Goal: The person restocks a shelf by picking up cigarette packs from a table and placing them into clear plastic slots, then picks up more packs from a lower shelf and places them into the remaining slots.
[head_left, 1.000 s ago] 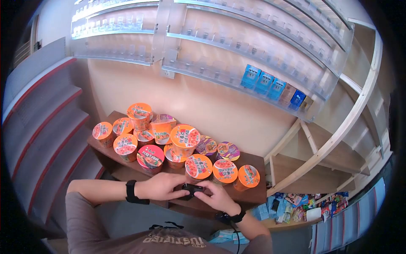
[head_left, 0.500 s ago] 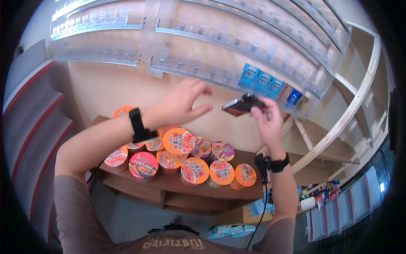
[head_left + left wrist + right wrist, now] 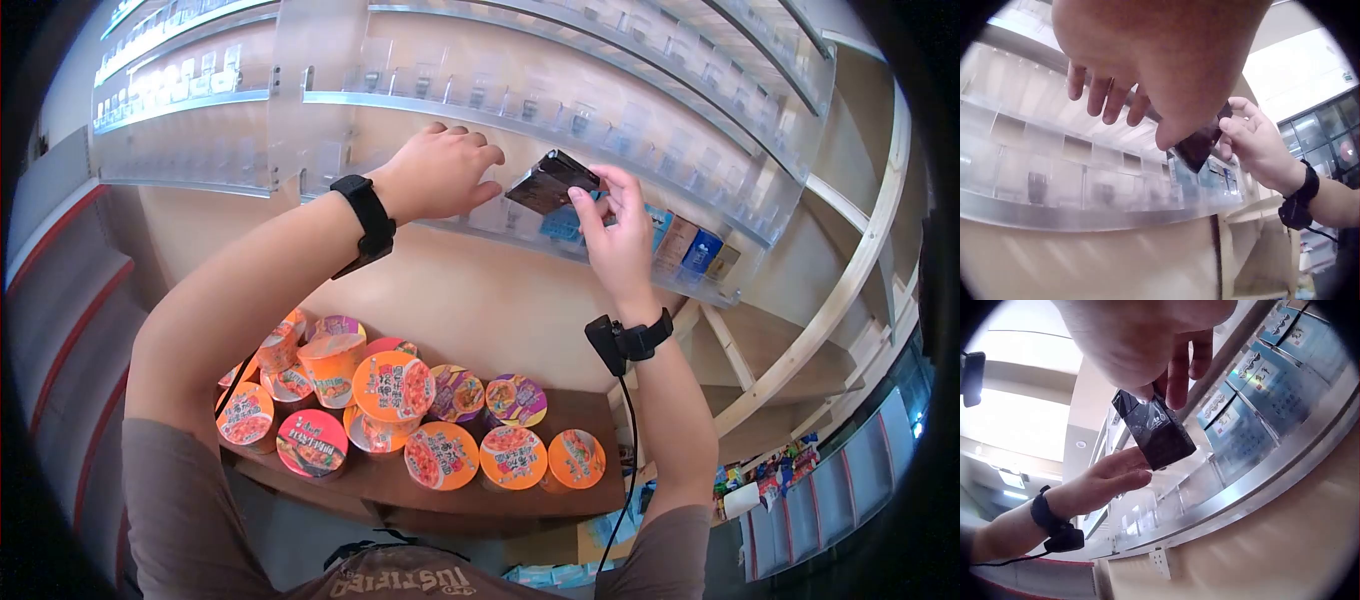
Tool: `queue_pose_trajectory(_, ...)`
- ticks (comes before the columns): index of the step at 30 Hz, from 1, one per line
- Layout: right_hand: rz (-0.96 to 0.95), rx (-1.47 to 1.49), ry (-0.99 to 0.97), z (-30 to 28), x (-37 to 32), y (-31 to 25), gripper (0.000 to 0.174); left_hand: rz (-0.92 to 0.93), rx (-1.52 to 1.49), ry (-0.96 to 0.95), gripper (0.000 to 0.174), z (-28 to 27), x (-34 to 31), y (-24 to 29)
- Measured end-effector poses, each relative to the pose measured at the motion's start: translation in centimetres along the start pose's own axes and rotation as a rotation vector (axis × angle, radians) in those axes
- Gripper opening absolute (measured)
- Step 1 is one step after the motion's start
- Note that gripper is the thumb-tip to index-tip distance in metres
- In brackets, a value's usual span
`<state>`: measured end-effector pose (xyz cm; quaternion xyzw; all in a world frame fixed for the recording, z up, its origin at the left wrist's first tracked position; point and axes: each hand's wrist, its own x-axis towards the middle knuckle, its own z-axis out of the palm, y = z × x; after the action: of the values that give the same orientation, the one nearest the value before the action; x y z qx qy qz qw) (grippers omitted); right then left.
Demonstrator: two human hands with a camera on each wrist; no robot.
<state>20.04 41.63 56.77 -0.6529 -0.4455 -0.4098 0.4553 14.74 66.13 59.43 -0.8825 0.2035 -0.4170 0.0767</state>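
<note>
My right hand (image 3: 618, 245) pinches a black cigarette pack (image 3: 548, 186) by one end, between thumb and fingers. Pale print shows on the pack's dark face (image 3: 1155, 428) in the right wrist view. The pack is tilted in front of the lower clear display shelf (image 3: 420, 107). To its left, my left hand (image 3: 440, 172) is raised with relaxed, spread fingers and holds nothing. Behind the pack and right hand, blue cigarette packs (image 3: 1241, 428) stand in a row on the shelf, partly hidden in the head view.
Below is a brown counter (image 3: 590, 405) with several orange noodle cups (image 3: 440, 458), some stacked, and purple-lidded cups (image 3: 516, 400). Grey tiered racks (image 3: 75, 340) stand at left. A wooden frame (image 3: 830, 310) rises at right. A cable (image 3: 632, 450) hangs from the right wrist.
Both hands held the pack low over the counter. They have since parted and risen to the shelf, the pack staying in the right hand. The head view has shifted too.
</note>
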Motion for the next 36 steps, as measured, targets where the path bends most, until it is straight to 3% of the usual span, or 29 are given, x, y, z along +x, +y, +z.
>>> queue_pose_trajectory(2,0.003,-0.033,-0.006,0.3,0.4,0.6,0.032,-0.046,-0.023,-0.128,0.03,0.2,0.7,-0.1)
queue_pose_trajectory(8,-0.06,-0.025,-0.038,0.8,0.6,2.2,0.032,-0.067,-0.059,-0.255,0.021,1.0,2.0,-0.4)
queue_pose_trajectory(15,-0.136,-0.048,-0.019,1.3,1.0,2.3,0.031,-0.075,-0.175,-0.233,0.024,1.7,2.3,-1.0)
queue_pose_trajectory(18,-0.143,0.004,0.022,1.1,1.1,2.3,0.032,-0.134,-0.375,-0.248,0.026,1.8,2.6,-1.5)
queue_pose_trajectory(20,-0.121,0.086,0.044,0.8,1.0,2.5,0.033,-0.066,-0.463,-0.231,0.028,1.9,2.6,-1.8)
queue_pose_trajectory(26,-0.079,0.119,0.033,0.2,0.8,2.9,0.033,0.029,-0.475,-0.218,0.025,1.9,2.7,-2.0)
queue_pose_trajectory(36,-0.054,0.115,-0.029,0.9,1.2,2.2,0.03,-0.034,-0.261,-0.176,0.021,2.1,3.0,-1.1)
